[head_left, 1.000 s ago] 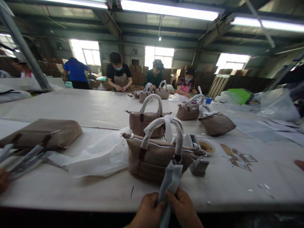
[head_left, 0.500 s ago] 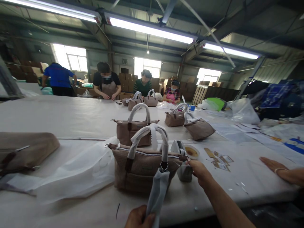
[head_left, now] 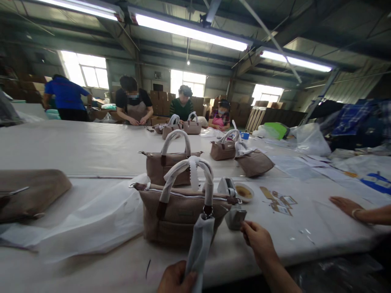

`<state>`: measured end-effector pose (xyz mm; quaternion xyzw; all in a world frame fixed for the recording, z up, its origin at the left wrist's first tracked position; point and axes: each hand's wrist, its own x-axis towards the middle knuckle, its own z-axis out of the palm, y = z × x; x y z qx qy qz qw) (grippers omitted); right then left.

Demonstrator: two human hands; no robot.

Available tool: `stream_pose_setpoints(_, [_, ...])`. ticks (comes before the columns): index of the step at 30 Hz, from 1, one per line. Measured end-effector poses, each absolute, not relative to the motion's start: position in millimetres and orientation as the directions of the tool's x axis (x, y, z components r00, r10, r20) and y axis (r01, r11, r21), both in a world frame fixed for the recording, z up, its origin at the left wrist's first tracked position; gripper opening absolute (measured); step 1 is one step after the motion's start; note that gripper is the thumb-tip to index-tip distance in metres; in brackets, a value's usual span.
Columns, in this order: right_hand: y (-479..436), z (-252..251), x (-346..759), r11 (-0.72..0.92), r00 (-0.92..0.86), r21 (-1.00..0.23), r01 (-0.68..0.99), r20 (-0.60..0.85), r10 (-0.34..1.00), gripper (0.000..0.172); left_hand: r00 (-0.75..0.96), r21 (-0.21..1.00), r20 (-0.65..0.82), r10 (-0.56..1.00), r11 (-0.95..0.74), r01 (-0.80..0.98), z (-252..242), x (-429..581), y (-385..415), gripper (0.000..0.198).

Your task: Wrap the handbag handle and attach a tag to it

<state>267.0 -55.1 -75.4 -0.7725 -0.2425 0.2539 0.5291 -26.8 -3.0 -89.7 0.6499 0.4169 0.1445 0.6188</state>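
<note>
Head view: tan handbag [head_left: 180,215] upright on table [head_left: 91,146], handles already foam-wrapped; my left hand [head_left: 177,278] pinches the grey strap wrap [head_left: 200,244] hanging at its front, right hand [head_left: 258,240] loosely curled, empty, beside tape dispenser [head_left: 235,217]; strap wrap unfinished.

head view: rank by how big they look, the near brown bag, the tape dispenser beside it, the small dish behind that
1. Near brown bag, clearly largest.
2. Tape dispenser.
3. Small dish; it looks close to the dispenser in size and sits farther back, so that order is unsure.
</note>
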Motion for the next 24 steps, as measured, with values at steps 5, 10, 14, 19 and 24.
stream_pose_setpoints(5, [-64.4, -79.9, 280.5, -0.473, 0.744, -0.816, 0.334, -0.08, 0.663, 0.036, 0.569, 0.929, -0.318, 0.758, 0.13, 0.345, -85.1, -29.4, -11.0, 0.03])
stream_pose_setpoints(10, [-97.0, -65.2, 221.1, -0.271, 0.432, -0.898, 0.347, -0.103, 0.896, 0.042, 0.521, 0.932, -0.326, 0.789, 0.176, 0.317, -78.1, -30.5, -18.4, 0.023])
stream_pose_setpoints(14, [-96.5, -40.8, 150.3, -0.019, -0.037, -0.904, 0.428, -0.038, 0.999, 0.036, 0.556, 0.955, -0.25, 0.793, 0.108, 0.274, -74.2, -29.8, -22.9, 0.024])
stream_pose_setpoints(19, [-72.7, -39.6, 108.3, -0.204, 0.183, -0.86, 0.468, -0.131, 0.974, 0.034, 0.576, 0.961, -0.146, 0.804, -0.024, 0.276, -62.8, -35.3, -27.7, 0.031])
stream_pose_setpoints(24, [-66.1, -47.9, 101.3, -0.283, 0.26, -0.814, 0.507, -0.169, 0.951, 0.036, 0.557, 0.925, -0.021, 0.83, -0.195, 0.326, -67.8, -44.1, -31.9, 0.029])
